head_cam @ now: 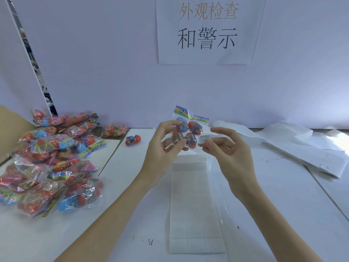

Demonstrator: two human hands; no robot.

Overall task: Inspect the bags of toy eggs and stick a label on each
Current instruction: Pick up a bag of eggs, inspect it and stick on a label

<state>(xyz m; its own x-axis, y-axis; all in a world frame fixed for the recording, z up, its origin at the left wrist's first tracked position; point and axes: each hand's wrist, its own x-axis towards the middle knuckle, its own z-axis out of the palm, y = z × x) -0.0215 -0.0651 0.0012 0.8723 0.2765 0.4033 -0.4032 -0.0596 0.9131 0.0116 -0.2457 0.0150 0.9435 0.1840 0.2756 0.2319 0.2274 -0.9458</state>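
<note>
My left hand [166, 140] grips a clear bag of toy eggs [190, 127], red and blue, with a colourful header card on top, lifted above the table's middle. My right hand [224, 144] pinches a small white warning label [205, 139] between thumb and fingertips, held against the bag's lower right side. On the table below lies a long white label backing sheet [194, 205].
A heap of several bagged toy eggs [51, 159] covers the left of the table, beside a cardboard box edge [11, 121]. One loose red egg [133, 141] lies behind the hands. Used white backing sheets [306, 148] are piled at right. A paper sign [207, 29] hangs on the back wall.
</note>
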